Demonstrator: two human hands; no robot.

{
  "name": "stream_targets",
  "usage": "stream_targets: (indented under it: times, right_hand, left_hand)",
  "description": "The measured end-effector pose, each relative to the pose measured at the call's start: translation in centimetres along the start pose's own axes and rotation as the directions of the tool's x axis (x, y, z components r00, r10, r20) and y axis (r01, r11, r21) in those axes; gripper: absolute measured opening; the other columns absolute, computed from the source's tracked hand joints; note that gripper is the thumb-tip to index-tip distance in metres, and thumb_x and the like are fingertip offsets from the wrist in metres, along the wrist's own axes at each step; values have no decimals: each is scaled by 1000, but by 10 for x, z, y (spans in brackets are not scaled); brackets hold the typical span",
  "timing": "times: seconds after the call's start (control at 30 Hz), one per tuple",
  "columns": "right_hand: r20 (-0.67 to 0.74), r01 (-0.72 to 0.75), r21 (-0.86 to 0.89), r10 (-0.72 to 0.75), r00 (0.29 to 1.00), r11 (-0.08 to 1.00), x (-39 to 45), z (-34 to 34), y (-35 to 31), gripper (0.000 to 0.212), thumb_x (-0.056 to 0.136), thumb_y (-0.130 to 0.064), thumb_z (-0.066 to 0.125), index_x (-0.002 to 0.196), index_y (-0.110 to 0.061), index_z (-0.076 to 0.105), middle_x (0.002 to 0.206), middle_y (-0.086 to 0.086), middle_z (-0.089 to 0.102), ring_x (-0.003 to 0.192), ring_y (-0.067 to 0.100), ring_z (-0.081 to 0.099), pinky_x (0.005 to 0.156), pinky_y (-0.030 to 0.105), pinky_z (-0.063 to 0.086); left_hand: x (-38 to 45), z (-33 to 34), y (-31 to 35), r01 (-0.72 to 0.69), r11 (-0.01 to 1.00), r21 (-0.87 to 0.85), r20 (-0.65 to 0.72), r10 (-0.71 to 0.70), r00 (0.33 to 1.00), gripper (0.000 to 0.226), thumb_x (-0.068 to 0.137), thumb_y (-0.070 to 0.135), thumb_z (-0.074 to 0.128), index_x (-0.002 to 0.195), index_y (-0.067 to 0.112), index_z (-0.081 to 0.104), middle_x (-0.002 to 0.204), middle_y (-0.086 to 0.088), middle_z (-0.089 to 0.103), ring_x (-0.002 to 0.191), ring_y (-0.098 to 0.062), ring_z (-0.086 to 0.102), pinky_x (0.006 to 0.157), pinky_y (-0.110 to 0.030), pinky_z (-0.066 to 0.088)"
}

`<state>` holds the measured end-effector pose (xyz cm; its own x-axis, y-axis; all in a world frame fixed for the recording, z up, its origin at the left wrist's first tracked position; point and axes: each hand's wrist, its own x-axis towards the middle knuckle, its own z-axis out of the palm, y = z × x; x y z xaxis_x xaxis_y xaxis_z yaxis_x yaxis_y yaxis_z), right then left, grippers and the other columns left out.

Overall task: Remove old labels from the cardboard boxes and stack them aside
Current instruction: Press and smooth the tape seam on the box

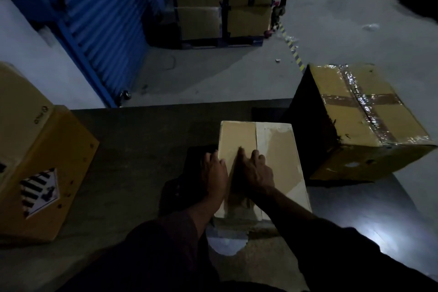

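The left hand (214,173) and right hand (254,170) are laid flat, fingers loosely spread, on the centre box (272,149); its near end is hidden by the arms.

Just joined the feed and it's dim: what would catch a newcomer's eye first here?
Both hands, left hand and right hand, press on top of the small cardboard box at centre. A larger tape-crossed box sits tilted to the right, and a yellow box with a striped diamond label stands at left.
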<state>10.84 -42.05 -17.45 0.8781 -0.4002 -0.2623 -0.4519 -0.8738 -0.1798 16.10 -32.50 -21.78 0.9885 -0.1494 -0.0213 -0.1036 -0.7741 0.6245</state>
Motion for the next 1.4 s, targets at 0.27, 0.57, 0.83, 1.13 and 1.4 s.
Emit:
stream_targets:
  times: [0.27, 0.57, 0.83, 1.13, 1.4]
  right_hand:
    - [-33, 93, 56, -91, 995, 994, 7, 3, -7, 63, 100, -33, 44, 152, -9, 19, 141, 12, 36, 122, 33, 38, 79, 40, 45]
    - [-23, 282, 4, -282, 959, 959, 0, 1, -11, 65, 96, -41, 50, 151, -30, 17, 134, 15, 35, 119, 36, 40, 77, 44, 47]
    - [-48, -50, 100, 55, 997, 994, 1, 3, -5, 63, 102, -28, 39, 155, -9, 11, 144, 18, 30, 129, 35, 33, 91, 43, 46]
    - [26, 328, -22, -327, 945, 944, 7, 8, -2, 69, 97, -44, 49, 154, -31, 12, 134, 14, 35, 121, 35, 36, 83, 45, 48]
    - [-40, 54, 47, -52, 998, 997, 10, 7, 1, 67, 100, -35, 46, 154, -15, 12, 142, 18, 34, 127, 36, 34, 89, 45, 48]
  left_hand:
    - [3, -1, -1, -2, 999, 40, 31, 1, 1000, 44, 99, 22, 46, 141, 9, 45, 141, -15, 44, 130, -30, 40, 105, -40, 31]
    - [4, -3, -3, -29, 997, 75, 20, 27, 999, 40, 101, 18, 42, 140, 10, 47, 138, -17, 47, 127, -32, 43, 104, -39, 31]
    - [0, -2, -2, 2, 1000, -16, 1, -2, 1000, 41, 98, 20, 47, 138, 9, 49, 135, -16, 48, 124, -32, 45, 102, -39, 33]
    - [1, -4, -3, 2, 1000, -6, 10, -2, 1000, 42, 101, 21, 43, 141, 11, 46, 142, -14, 43, 129, -30, 41, 104, -36, 30]
    - [0, -3, -3, -6, 1000, -20, 8, 6, 1000, 41, 101, 22, 43, 140, 10, 46, 138, -14, 46, 125, -29, 44, 101, -38, 33]
